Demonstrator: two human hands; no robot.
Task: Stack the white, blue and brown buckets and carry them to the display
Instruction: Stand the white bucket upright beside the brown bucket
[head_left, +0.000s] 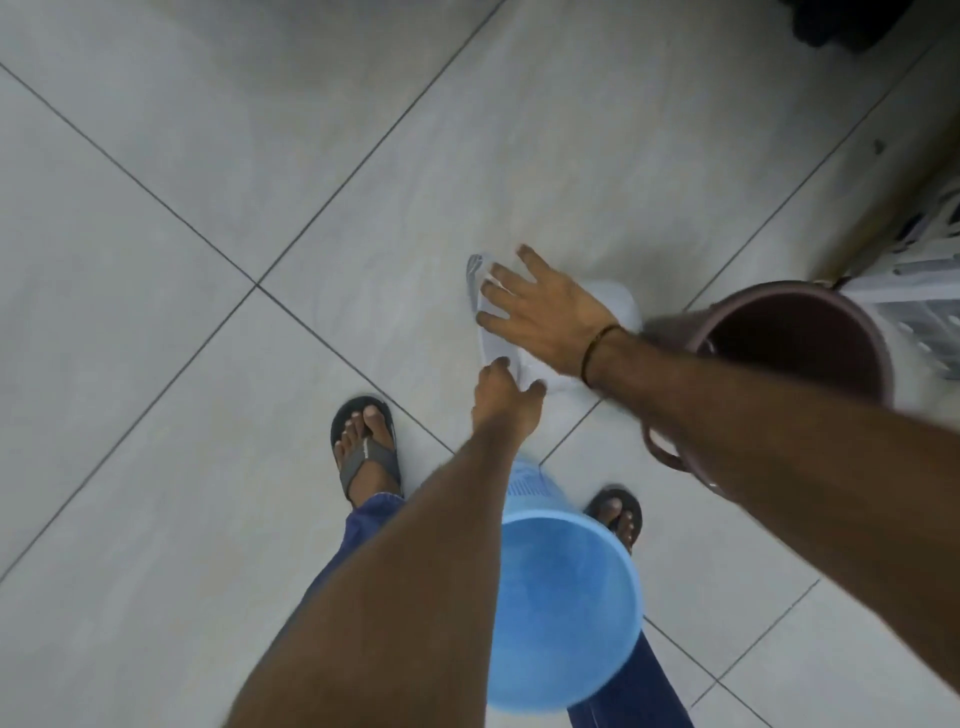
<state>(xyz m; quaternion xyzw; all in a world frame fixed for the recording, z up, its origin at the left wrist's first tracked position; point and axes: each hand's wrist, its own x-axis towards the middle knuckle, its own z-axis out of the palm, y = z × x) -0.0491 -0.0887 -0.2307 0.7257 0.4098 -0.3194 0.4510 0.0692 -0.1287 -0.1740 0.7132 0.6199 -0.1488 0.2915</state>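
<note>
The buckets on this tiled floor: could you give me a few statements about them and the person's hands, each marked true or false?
1. Both hands, the left hand and the right hand, are on the white bucket. True.
2. The blue bucket is stacked inside the brown bucket. False: the two stand apart, the blue one near the person's feet.
3. The brown bucket is empty as far as its inside shows. True.
4. The person is barefoot. False: a sandal is on each foot.
5. The white bucket already sits inside the blue one. False: it is apart from it, farther out on the tiled floor.
</note>
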